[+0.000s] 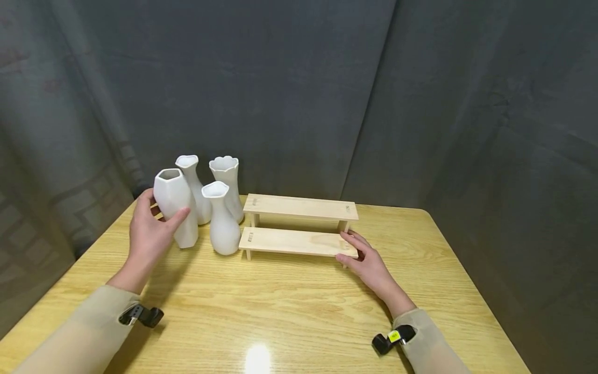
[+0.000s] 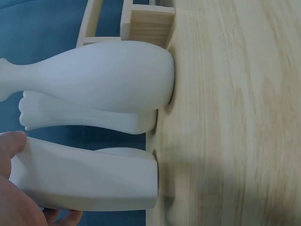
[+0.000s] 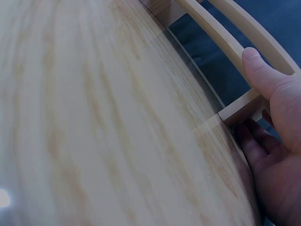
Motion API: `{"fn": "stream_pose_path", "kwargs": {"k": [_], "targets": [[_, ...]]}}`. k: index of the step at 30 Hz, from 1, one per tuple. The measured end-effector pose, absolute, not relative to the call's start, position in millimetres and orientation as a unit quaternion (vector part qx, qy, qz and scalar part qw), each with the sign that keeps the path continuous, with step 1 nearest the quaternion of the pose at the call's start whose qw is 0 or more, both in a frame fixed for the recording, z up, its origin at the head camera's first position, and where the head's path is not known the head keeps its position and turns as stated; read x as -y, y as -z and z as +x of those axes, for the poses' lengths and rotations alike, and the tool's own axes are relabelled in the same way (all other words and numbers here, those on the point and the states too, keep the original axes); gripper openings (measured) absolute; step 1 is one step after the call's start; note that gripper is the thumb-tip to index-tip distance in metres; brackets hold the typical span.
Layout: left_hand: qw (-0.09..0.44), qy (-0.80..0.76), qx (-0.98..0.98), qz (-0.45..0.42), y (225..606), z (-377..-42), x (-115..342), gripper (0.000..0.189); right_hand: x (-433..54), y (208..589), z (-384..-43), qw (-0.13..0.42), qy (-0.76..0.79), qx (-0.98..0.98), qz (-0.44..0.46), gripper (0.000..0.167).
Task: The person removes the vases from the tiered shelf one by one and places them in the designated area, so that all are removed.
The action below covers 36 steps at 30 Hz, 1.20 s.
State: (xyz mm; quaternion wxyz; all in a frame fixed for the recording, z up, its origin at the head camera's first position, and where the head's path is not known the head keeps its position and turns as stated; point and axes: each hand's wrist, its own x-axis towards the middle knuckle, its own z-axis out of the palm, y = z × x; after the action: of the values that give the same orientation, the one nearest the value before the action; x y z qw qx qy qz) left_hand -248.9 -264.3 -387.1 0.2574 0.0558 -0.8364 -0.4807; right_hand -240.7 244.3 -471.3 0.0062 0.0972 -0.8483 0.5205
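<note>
My left hand grips a faceted white vase with an angular mouth, thumb on its near side and fingers around the left. In the left wrist view the base of this faceted vase is at or just above the tabletop; I cannot tell if it touches. Beside it stand a round-bellied vase, a scallop-rimmed vase and a slim flared vase, all white. My right hand holds the right end of the lower step on a two-tier wooden stand, thumb on its front edge.
The light wooden table carries everything. Dark grey curtain hangs behind and along both sides. The stand's upper tier rises behind the lower one, just right of the vases. A strapped camera sits on each wrist.
</note>
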Motion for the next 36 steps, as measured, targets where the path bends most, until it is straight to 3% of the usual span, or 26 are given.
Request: {"fn": "stream_pose_path", "kwargs": {"k": [17,36], "targets": [[0.243,0.493,0.835,0.036,398.5,-259.3,255.4,0.081,-244.3,472.3,-241.7,0.008,-0.512,0.854,0.094,0.076],[0.227,0.511,0.829,0.019,405.7,-256.6,264.7,0.086,-243.7,468.3,-239.0,-0.001,-0.539,0.837,0.097,0.069]]}}
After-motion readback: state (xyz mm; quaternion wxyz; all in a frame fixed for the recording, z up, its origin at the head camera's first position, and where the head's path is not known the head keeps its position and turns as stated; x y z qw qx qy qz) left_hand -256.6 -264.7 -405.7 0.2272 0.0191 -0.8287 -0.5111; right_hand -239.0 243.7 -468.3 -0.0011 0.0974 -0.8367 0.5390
